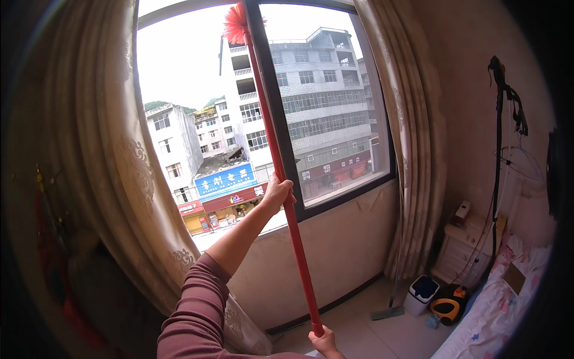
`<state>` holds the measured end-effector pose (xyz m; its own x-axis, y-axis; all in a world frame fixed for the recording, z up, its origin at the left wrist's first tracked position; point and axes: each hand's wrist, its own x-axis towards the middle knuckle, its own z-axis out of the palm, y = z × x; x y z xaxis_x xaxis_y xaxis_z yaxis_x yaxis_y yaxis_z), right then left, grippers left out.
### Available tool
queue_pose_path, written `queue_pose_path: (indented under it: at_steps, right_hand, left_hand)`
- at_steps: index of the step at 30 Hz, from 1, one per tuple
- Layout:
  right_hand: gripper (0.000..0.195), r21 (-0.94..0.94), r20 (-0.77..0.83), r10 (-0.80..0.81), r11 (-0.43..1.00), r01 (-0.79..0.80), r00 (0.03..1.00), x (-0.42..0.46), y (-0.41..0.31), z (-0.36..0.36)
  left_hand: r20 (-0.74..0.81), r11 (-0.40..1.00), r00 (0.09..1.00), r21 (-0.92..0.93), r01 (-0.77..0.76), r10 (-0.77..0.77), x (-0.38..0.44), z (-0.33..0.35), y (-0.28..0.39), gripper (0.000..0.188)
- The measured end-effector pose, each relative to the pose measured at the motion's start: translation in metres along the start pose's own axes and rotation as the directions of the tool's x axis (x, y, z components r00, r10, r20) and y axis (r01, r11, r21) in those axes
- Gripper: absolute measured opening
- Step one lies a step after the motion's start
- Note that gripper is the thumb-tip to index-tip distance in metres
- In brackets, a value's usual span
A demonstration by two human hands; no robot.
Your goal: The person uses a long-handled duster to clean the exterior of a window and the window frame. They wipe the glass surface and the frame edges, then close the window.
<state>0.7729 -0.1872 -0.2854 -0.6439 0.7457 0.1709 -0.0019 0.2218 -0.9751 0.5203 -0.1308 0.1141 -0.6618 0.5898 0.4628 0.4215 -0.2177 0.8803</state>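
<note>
A long red pole (pixel 299 251) runs from low in front of me up along the window's dark middle frame (pixel 279 103). Its top end carries a round duster head with red bristles (pixel 235 24), close to the upper window frame. My left hand (pixel 279 193) grips the pole partway up, beside the bottom of the middle frame, the arm stretched out in a mauve sleeve. Around the pole's bottom end, near the floor, my right hand (pixel 324 341) is closed. The left half of the window looks open, while a pane or screen (pixel 332 112) covers the right half.
Patterned beige curtains hang left (pixel 134 157) and right (pixel 406 134). Below the right one stand a floor squeegee (pixel 388 313), a white bin (pixel 420 298) and a yellow-black vacuum cleaner (pixel 445 307). A bedside cabinet (pixel 462 251) and a bed (pixel 489 318) occupy the right side.
</note>
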Motion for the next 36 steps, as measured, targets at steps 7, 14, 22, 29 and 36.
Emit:
queue_pose_path:
  at_steps: [7, 14, 22, 29, 36]
  right_hand:
    - [0.018, 0.267, 0.143, -0.033, 0.964, -0.006, 0.989, -0.015, 0.025, -0.028]
    - [0.012, -0.341, -0.101, -0.172, 0.931, 0.129, 0.980, 0.002, -0.031, -0.077]
    - [0.014, 0.246, 0.238, -0.029, 0.969, -0.031, 0.971, -0.010, -0.008, -0.045]
    - [0.022, 0.278, 0.745, 0.181, 0.790, -0.546, 0.642, -0.032, -0.011, -0.112]
    - [0.020, -0.603, 0.161, 0.401, 0.763, -0.232, 0.902, -0.090, 0.110, -0.183]
  left_hand:
    - [-0.032, 0.996, 0.997, -0.049, 0.070, -0.072, -0.041, 0.008, 0.015, 0.034]
    - [-0.111, 0.942, 0.993, -0.335, -0.005, -0.034, -0.057, -0.014, 0.037, 0.025]
    - [-0.158, 0.970, 0.987, 0.244, 0.017, 0.023, -0.005, 0.002, 0.029, 0.030]
    - [-0.198, 0.956, 0.964, 0.199, 0.216, -0.177, -0.045, 0.014, 0.003, 0.035]
    - [0.106, 0.743, 0.862, -0.463, 0.484, -0.496, -0.192, 0.032, -0.112, 0.023]
